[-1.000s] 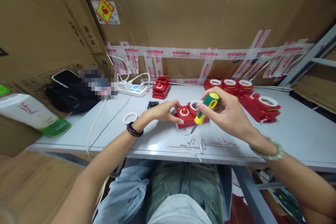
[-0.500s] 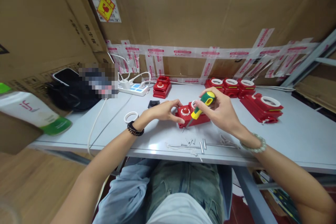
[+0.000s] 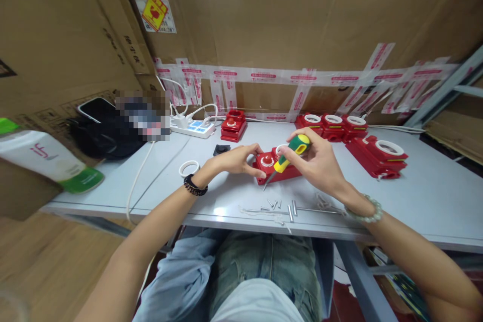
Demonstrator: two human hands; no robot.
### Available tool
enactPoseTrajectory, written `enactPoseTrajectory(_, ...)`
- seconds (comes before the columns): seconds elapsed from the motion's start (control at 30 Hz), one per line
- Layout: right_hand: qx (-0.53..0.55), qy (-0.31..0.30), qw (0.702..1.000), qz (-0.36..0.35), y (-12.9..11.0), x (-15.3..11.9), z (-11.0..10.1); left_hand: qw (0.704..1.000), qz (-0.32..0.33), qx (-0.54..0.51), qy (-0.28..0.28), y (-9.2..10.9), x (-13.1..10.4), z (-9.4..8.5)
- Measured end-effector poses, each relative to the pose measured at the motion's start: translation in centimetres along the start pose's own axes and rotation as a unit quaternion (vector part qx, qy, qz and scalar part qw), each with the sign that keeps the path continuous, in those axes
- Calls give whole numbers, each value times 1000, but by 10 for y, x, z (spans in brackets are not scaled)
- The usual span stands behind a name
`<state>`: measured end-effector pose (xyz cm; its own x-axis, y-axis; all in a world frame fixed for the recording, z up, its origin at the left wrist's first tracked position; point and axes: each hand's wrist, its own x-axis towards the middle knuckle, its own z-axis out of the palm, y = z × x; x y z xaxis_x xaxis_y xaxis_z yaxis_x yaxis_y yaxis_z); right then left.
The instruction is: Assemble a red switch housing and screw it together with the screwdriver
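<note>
A red housing [image 3: 284, 173] with a red knob and white rings lies on the table in front of me. My left hand [image 3: 240, 160] grips its left end between thumb and fingers. In my right hand [image 3: 319, 158] is a screwdriver [image 3: 291, 152] with a green and yellow handle, tilted so its shaft points down and left at the near left corner of the housing. Whether the tip touches a screw I cannot tell. Several loose screws [image 3: 274, 204] and metal pins [image 3: 290, 213] lie near the table's front edge.
A white ring [image 3: 189, 168] and a small black part [image 3: 221, 150] lie left of the housing. Behind stand a red unit [image 3: 233, 126] and a white power strip [image 3: 196, 128]. More red housings [image 3: 376, 157] are at the right. A white-green bottle [image 3: 49, 158] is far left.
Both hands stay at the red housing. The screwdriver has shifted very slightly, its handle turned a little; the rest of the scene looks the same.
</note>
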<state>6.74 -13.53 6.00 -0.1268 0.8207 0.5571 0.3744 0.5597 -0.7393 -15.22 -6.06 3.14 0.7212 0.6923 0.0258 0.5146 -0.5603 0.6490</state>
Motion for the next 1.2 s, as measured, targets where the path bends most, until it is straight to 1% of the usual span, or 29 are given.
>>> enactPoseTrajectory(0.07,-2,12,1000,-14,-5,1,-4,1000,-2,-1,-2,-1,0,0)
enactPoseTrajectory(0.23,43,36,998,-29,-24,7,-13,1000,9,-5,-4,-4,1,1)
enactPoseTrajectory(0.37,41,55,996,-55,-34,13,-14,1000,22,-14,-6,-3,0,0)
enactPoseTrajectory(0.5,31,71,995,-63,-34,15,-10,1000,19,-11,-22,-3,-1,-2)
enactPoseTrajectory(0.63,43,64,996,-45,-29,14,-8,1000,19,-2,-24,-3,-2,-2)
enactPoseTrajectory(0.8,44,65,996,-35,-27,15,-9,999,20,4,-26,-4,-2,-2)
enactPoseTrajectory(1.2,53,62,996,-36,-30,15,-11,999,20,-2,-28,-5,-2,-2)
